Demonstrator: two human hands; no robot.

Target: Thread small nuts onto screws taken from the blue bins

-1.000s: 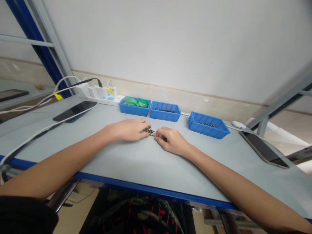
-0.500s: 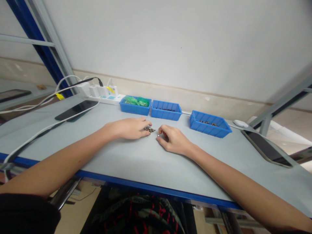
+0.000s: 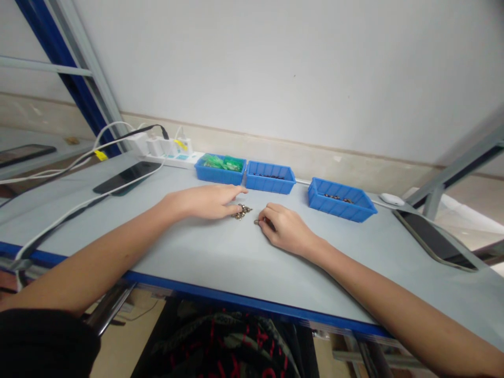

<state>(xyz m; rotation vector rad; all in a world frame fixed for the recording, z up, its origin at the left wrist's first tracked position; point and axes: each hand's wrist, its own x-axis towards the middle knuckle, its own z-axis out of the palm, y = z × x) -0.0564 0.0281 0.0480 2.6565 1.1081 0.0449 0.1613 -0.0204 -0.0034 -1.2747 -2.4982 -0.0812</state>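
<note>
Head view: the pile (image 3: 244,211) sits on the tabletop (image 3: 220,252), at the thumb tip of the left hand (image 3: 207,201); that hand's fingers are loosely spread, gripping nothing; the right hand (image 3: 286,227) has its fingers nearly closed, pinching a metal piece (image 3: 256,222) near the pile; beyond both hands' fingers stand three bins (image 3: 268,185).

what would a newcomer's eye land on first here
Probably the three blue bins along the back of the table, the leftmost bin holding green plastic. Then the small metal pile mid-table at the left hand, with the right hand nearby, pinching a small metal piece.
</note>
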